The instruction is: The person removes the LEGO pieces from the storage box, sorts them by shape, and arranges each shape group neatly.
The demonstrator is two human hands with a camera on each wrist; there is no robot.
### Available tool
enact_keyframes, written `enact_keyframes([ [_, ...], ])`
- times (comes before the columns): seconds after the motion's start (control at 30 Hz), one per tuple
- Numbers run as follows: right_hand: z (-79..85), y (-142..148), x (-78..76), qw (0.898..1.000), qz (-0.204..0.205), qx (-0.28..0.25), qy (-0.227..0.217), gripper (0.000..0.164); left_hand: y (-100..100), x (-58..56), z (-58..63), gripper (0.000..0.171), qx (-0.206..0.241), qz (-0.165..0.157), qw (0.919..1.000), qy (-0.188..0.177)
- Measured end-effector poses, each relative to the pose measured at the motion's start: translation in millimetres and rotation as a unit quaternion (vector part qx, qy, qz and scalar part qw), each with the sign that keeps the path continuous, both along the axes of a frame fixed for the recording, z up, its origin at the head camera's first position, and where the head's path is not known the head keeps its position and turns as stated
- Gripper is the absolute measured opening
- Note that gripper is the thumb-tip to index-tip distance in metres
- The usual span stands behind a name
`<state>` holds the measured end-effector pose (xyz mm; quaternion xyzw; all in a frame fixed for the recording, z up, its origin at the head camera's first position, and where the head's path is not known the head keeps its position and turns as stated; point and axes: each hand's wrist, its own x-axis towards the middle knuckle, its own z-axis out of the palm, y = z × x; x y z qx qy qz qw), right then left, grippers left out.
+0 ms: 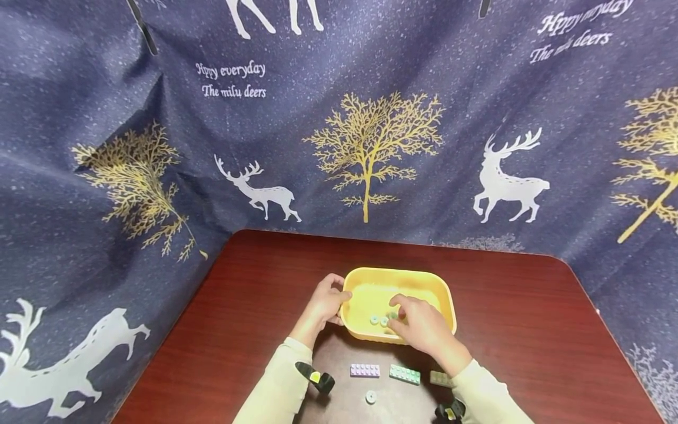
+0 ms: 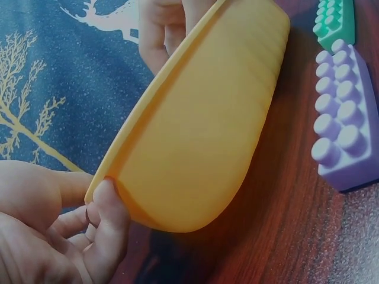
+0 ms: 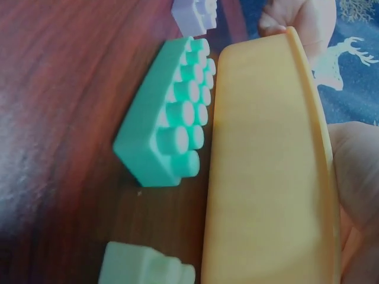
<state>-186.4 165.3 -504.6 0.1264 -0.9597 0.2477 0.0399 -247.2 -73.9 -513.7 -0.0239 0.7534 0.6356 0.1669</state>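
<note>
A yellow plastic bin (image 1: 399, 338) stands on the table, tilted in neither hand's direction as seen from above. At its left end my left hand (image 1: 327, 301) grips the rim; in the left wrist view the thumb (image 2: 111, 210) lies against the outer wall. Reaching over the near wall, my right hand (image 1: 421, 323) is inside the bin, thumb and forefinger apart. Close to those fingertips are small pale ring-shaped pieces (image 1: 374, 320) and a greenish one (image 1: 392, 316) on the bin floor. The right wrist view hides the fingertips behind the wall.
In front of the bin lie a purple building brick (image 1: 365, 370), a green one (image 1: 405, 374) and a pale olive one (image 1: 440, 378), partly under the right forearm. One pale ring (image 1: 371, 397) lies nearer me. A patterned blue cloth (image 1: 339, 147) hangs behind the table.
</note>
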Motion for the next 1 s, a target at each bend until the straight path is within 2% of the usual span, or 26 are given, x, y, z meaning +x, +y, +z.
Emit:
enact_keyframes([
  [0.23,-0.5,-1.4,-8.9,0.999,-0.002,0.022,-0.03,0.038,-0.1,0.0,0.9,0.036,-0.005,0.005,1.0,0.005],
  [0.43,-2.7,-2.2,-15.3,0.999,0.003,0.028,-0.037,0.038,0.6,0.7,2.0,0.039,-0.009,0.012,0.9998,0.009],
  [0.73,-9.2,-1.3,-21.0,0.998,0.011,0.04,-0.039,0.029,3.0,-1.2,-0.9,0.041,0.002,0.025,0.9996,0.014],
  [1.0,-9.5,-2.7,-24.9,0.998,0.027,0.058,-0.026,0.014,3.3,-2.5,-0.7,0.039,0.004,0.035,0.9993,0.016],
])
